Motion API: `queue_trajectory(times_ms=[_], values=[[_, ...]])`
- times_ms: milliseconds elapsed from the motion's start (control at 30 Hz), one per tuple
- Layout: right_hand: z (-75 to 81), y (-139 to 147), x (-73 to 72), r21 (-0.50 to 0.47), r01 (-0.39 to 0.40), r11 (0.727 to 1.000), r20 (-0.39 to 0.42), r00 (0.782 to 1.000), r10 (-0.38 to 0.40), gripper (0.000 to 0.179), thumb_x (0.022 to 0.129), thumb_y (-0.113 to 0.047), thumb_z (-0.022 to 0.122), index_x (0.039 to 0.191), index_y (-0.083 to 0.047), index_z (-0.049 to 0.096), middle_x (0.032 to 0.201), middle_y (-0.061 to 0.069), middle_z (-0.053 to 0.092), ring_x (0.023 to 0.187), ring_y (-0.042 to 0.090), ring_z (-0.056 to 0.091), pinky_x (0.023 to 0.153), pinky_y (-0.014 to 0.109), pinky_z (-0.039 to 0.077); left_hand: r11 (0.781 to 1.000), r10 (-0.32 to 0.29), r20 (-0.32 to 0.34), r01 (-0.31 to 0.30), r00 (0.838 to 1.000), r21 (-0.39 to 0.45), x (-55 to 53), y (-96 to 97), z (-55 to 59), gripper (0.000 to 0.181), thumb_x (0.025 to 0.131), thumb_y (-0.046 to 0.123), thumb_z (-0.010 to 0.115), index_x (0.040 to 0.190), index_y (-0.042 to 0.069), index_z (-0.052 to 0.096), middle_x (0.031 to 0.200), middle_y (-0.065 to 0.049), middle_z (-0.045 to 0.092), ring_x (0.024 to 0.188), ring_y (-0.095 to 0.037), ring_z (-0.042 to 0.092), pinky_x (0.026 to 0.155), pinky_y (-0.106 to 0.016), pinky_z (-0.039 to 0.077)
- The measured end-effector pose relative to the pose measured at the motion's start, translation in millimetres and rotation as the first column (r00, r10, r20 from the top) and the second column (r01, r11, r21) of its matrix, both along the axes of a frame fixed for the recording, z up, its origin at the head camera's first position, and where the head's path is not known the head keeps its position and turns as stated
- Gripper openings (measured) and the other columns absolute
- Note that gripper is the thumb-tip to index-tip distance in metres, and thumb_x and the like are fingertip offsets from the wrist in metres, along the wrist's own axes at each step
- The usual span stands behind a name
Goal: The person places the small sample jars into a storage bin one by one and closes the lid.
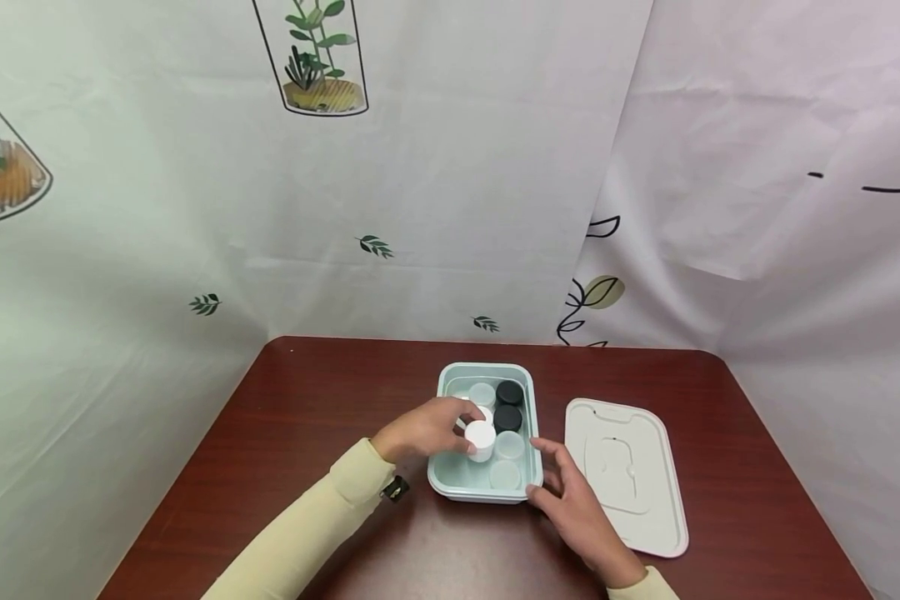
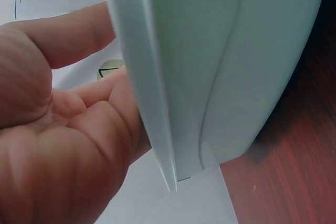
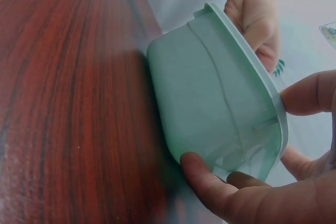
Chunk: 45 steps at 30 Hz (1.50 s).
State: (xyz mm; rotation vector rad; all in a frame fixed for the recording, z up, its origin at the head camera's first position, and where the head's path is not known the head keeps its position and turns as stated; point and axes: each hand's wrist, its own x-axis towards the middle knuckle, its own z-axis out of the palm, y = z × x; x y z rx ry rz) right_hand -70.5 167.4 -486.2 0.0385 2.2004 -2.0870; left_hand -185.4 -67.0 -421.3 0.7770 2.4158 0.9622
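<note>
A light green plastic box (image 1: pixel 471 493) stands on the table with small round jars in it. My left hand (image 1: pixel 429 429) reaches over its left side and pinches a white jar (image 1: pixel 481 438) between thumb and fingers. Around that jar are black-topped jars (image 1: pixel 507 418) and pale, translucent-topped jars (image 1: pixel 509 445). At the near right corner, my right hand (image 1: pixel 570 500) grips the box, fingertips on the rim and outer wall. The left wrist view shows my left palm (image 2: pixel 63 145) beside the box wall (image 2: pixel 194 66); there the jar is hidden behind the wall.
A white lid (image 1: pixel 663 475) lies flat on the dark red wooden table (image 1: pixel 330 400), right of the box and close to my right hand. Pale printed cloth (image 1: pixel 450 183) hangs behind and along both sides of the table.
</note>
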Motion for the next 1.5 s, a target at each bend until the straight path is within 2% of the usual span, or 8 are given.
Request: queue_trajectory(times_ms=[167, 533, 833, 1000, 1500], values=[[0.9, -1, 0.7, 0.001, 0.001, 1.0, -0.001, 1.0, -0.001, 0.062, 0.094, 0.005, 0.063, 0.151, -0.011, 0.046, 0.156, 0.021, 0.049, 0.134, 0.037, 0.062, 0.088, 0.027, 0.059, 1.0, -0.001, -0.02, 0.001, 1.0, -0.013, 0.7, 2.0, -0.7, 0.038, 0.086, 0.0, 0.084, 0.122, 0.003, 0.071, 0.115, -0.009, 0.073, 0.103, -0.026, 0.074, 0.093, -0.038, 0.061], [1.2, -1, 1.6, 0.018, -0.001, 1.0, -0.009, 1.0, 0.001, 0.062, 0.093, 0.005, 0.064, 0.151, -0.01, 0.046, 0.158, 0.021, 0.047, 0.135, 0.038, 0.062, 0.088, 0.027, 0.059, 0.999, -0.013, -0.086, 0.01, 0.996, -0.031, 4.4, 5.6, -1.7, 0.036, 0.081, -0.004, 0.084, 0.115, -0.001, 0.073, 0.108, -0.01, 0.074, 0.095, -0.026, 0.074, 0.084, -0.031, 0.059], [4.1, -1, 1.3, 0.01, 0.001, 1.0, 0.0, 1.0, -0.001, 0.062, 0.094, 0.006, 0.062, 0.153, -0.009, 0.045, 0.16, 0.022, 0.045, 0.135, 0.039, 0.061, 0.088, 0.027, 0.059, 0.992, -0.041, -0.197, 0.016, 0.979, -0.123, 5.6, 11.8, -2.5, 0.034, 0.08, -0.001, 0.086, 0.112, -0.001, 0.075, 0.102, -0.012, 0.071, 0.095, -0.028, 0.067, 0.079, -0.026, 0.052], [2.3, -1, 1.5, 0.013, -0.003, 1.0, 0.002, 1.0, 0.003, 0.062, 0.094, 0.005, 0.063, 0.152, -0.009, 0.046, 0.157, 0.021, 0.048, 0.135, 0.038, 0.061, 0.088, 0.027, 0.059, 0.987, -0.017, -0.191, -0.014, 0.981, -0.159, 9.1, 11.3, -0.2, 0.038, 0.081, 0.001, 0.087, 0.116, -0.001, 0.074, 0.107, -0.014, 0.068, 0.095, -0.024, 0.064, 0.08, -0.027, 0.053], [0.7, -1, 1.6, -0.001, -0.011, 1.0, -0.001, 1.0, 0.011, 0.062, 0.093, 0.006, 0.063, 0.151, -0.01, 0.046, 0.155, 0.021, 0.05, 0.134, 0.037, 0.062, 0.087, 0.027, 0.059, 0.993, 0.007, -0.185, -0.028, 0.983, -0.112, 7.6, 9.5, -1.4, 0.037, 0.084, 0.001, 0.083, 0.119, -0.004, 0.073, 0.109, -0.016, 0.074, 0.087, -0.018, 0.066, 0.078, -0.027, 0.053]])
